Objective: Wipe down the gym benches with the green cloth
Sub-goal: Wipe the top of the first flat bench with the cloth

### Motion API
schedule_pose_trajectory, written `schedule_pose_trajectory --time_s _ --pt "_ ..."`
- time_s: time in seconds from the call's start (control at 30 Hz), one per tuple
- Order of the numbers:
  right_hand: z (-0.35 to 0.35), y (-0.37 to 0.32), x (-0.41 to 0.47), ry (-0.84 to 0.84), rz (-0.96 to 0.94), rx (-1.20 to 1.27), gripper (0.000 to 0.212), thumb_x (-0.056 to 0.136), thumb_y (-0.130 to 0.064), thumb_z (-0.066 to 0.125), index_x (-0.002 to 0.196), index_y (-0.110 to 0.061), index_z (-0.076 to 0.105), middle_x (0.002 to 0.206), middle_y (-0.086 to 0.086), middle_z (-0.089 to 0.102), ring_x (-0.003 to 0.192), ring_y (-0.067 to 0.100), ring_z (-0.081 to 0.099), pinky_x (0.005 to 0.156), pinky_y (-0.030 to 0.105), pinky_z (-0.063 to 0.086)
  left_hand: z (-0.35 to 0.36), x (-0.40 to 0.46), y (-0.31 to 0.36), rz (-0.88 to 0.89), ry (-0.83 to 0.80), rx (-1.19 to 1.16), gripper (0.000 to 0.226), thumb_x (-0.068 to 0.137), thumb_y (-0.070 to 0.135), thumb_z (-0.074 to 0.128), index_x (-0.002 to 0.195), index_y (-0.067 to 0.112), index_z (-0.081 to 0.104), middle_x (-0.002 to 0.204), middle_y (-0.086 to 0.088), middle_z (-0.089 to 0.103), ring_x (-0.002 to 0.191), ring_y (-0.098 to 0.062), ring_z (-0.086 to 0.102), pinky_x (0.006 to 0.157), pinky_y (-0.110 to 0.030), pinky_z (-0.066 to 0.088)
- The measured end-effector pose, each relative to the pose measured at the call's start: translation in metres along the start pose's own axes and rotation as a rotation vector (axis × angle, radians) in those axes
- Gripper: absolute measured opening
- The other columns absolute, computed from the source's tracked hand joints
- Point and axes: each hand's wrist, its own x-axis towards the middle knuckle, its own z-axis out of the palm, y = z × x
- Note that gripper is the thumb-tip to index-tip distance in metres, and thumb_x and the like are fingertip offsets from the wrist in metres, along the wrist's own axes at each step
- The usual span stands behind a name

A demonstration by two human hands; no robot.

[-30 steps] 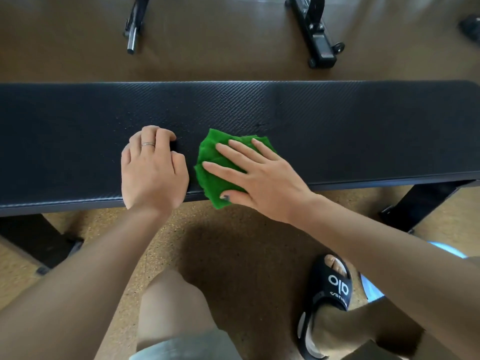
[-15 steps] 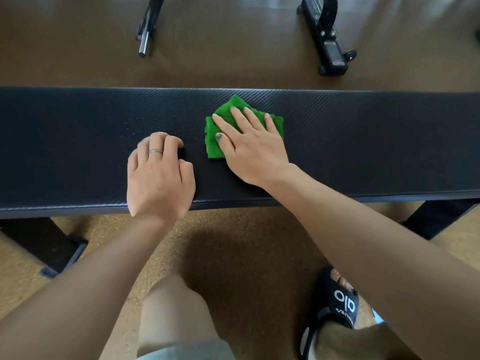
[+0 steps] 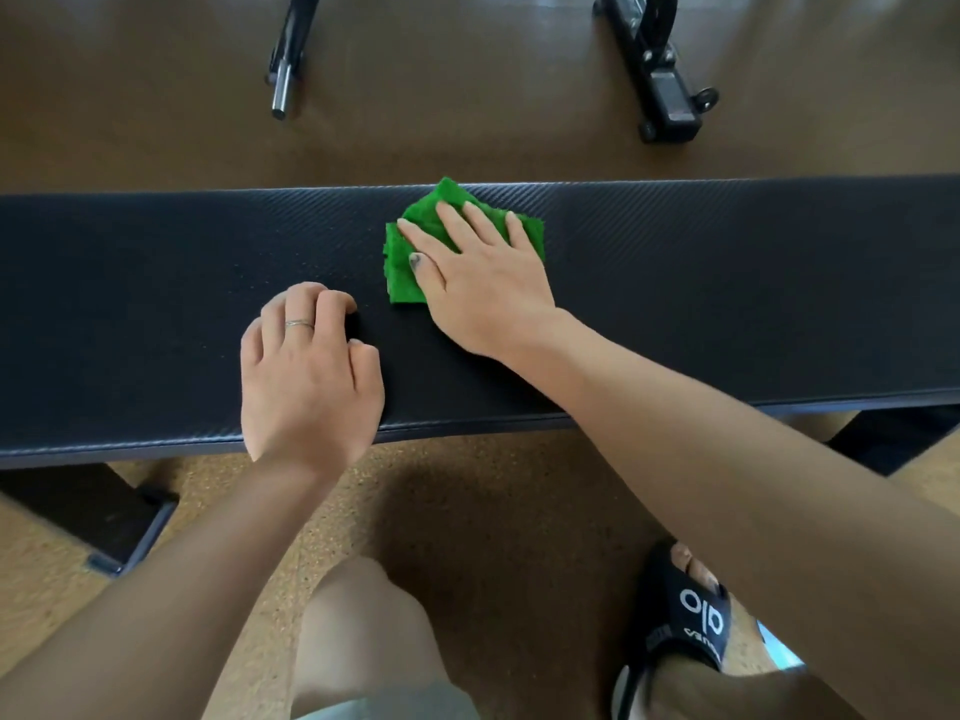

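Now that the flat right hand (image 3: 478, 283) has pushed the green cloth (image 3: 410, 267) from the near edge to the tabletop's (image 3: 727, 304) far edge, the loosely curled, empty left hand (image 3: 306, 371) stays planted, one strip wiped.

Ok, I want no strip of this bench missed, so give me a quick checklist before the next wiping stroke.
1. Right hand flat on the green cloth, fingers spread: ok.
2. Cloth lying on the bench pad, one corner reaching its far edge: ok.
3. Left hand resting on the pad near its front edge, fingers curled, beside the cloth and apart from it: ok.
4. Pad to the right of the cloth bare for a stroke: ok.
5. Pad under the left hand wiped: cannot tell.
6. Cloth clean enough: cannot tell.
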Motion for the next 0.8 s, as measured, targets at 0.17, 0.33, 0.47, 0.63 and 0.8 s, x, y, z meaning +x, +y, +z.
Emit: schedule_pose_trajectory --time_s 0.17,0.33,0.47,0.63,0.8 --pt "0.009 -0.027 -0.040 0.048 -0.048 -0.007 0.053 0.110 -0.046 0.019 0.162 -0.042 0.020 0.172 0.002 0.017 0.159 0.026 0.010 0.126 0.057 0.005 0.000 -0.003 0.000 0.005 -0.006 0.013 0.038 0.095 0.028 0.032 0.124 0.013 0.051 0.134 -0.009 0.050 0.128 -0.033 0.042 0.113 -0.051 0.031" --pt "0.003 -0.021 -0.008 0.023 -0.131 0.007 0.050 0.110 -0.046 0.021 0.160 -0.044 0.025 0.171 -0.003 0.021 0.159 0.022 0.013 0.127 0.055 0.006 0.001 0.000 -0.001 0.003 0.012 0.005 0.039 0.094 0.027 0.034 0.125 0.012 0.052 0.133 -0.010 0.051 0.128 -0.034 0.043 0.112 -0.051 0.032" --pt "-0.001 -0.007 0.038 0.016 -0.035 0.017 0.051 0.109 -0.048 0.019 0.160 -0.046 0.023 0.172 -0.005 0.017 0.159 0.019 0.010 0.127 0.052 0.002 0.002 -0.001 -0.003 -0.006 0.008 -0.001 0.040 0.094 0.027 0.033 0.126 0.013 0.053 0.134 -0.008 0.050 0.128 -0.033 0.043 0.113 -0.050 0.030" --pt "-0.017 0.080 0.042 0.066 0.246 0.015 0.055 0.108 -0.046 0.018 0.161 -0.039 0.027 0.168 0.001 0.029 0.157 0.021 0.017 0.127 0.050 0.006 0.002 -0.001 -0.002 -0.016 0.005 0.003 0.042 0.093 0.029 0.032 0.127 0.014 0.053 0.134 -0.007 0.050 0.129 -0.031 0.043 0.115 -0.050 0.030" --pt "-0.015 0.050 0.041 0.031 0.424 0.038 0.056 0.108 -0.046 0.015 0.163 -0.038 0.020 0.172 0.004 0.016 0.159 0.028 0.008 0.126 0.058 -0.002 0.003 -0.001 -0.001 -0.015 0.013 0.011 0.041 0.094 0.030 0.032 0.125 0.013 0.053 0.132 -0.008 0.051 0.128 -0.033 0.044 0.114 -0.050 0.031"
